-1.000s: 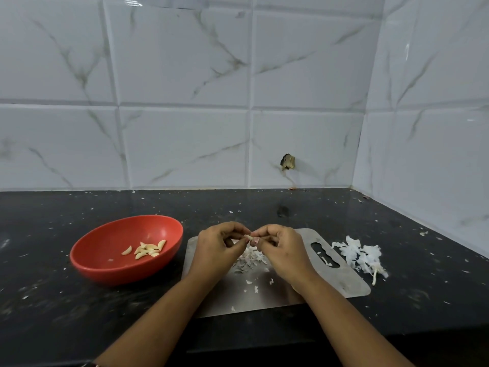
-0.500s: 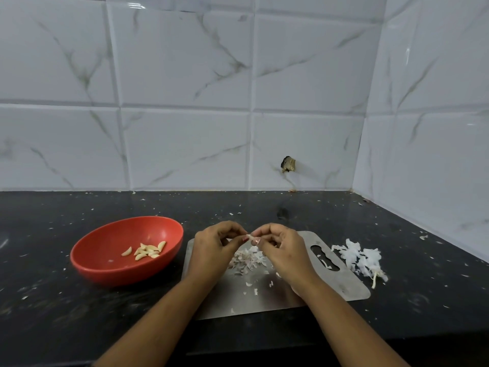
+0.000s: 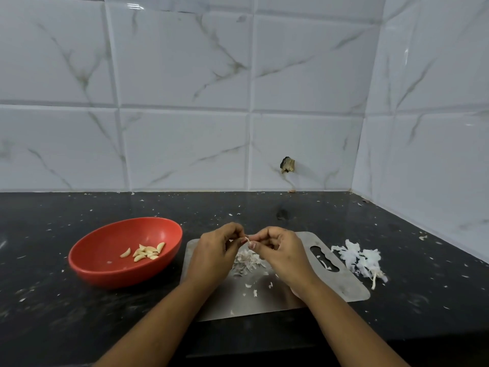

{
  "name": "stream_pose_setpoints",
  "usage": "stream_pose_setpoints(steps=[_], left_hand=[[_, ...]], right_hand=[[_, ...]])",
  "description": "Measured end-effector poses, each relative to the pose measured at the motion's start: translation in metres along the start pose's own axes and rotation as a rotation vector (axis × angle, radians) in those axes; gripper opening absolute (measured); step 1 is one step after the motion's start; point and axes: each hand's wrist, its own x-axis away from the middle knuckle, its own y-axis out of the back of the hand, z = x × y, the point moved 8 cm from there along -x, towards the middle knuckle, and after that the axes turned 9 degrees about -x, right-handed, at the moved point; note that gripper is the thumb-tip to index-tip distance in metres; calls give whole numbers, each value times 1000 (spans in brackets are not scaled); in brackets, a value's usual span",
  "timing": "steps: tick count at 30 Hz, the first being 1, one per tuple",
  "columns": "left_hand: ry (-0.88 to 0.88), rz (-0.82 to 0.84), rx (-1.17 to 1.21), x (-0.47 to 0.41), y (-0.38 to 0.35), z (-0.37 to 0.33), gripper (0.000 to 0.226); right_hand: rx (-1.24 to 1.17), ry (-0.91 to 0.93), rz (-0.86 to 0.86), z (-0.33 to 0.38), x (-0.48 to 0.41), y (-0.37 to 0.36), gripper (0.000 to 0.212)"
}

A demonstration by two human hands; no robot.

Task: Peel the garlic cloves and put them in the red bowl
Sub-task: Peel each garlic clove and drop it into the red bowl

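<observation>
Little is changing over the last second: the left hand (image 3: 214, 255) and the right hand (image 3: 284, 254) are staying where they were, tip to tip, and the fingers (image 3: 232, 230) of both are still curling in and pinching one small garlic clove (image 3: 247, 239) between them. Only the pale bit showing at the fingertips is looking a touch more exposed than before, so the skin is probably coming away in small picks rather than in one pull. Directly below the fingers, loose peel (image 3: 248, 262) is lying on the steel board (image 3: 264, 298); a larger heap of skins (image 3: 360, 258) is sitting on the desk (image 3: 423, 287), well out beyond the right fingers. The red bowl (image 3: 111, 242), well apart to the left of the fingers, is already holding several peeled cloves (image 3: 148, 251), and this clove is not yet ready to join them.
</observation>
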Motion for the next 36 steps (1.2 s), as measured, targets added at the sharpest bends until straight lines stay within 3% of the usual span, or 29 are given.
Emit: stream_pose_setpoints(steps=[8, 17, 24, 31, 36], left_hand=[[-71, 107, -78, 2, -14, -6, 10], [13, 56, -161, 2, -6, -1, 23], [3, 30, 18, 1, 0, -6, 19], [-30, -22, -74, 1, 2, -3, 5], [59, -90, -127, 0, 12, 6, 3]], right_hand=[[-257, -181, -217, -13, -2, 21, 6], [-153, -209, -144, -15, 0, 13, 14], [-112, -133, -60, -5, 0, 5, 10], [-134, -51, -119, -2, -1, 11, 5], [157, 104, -204, 6, -1, 22, 15]])
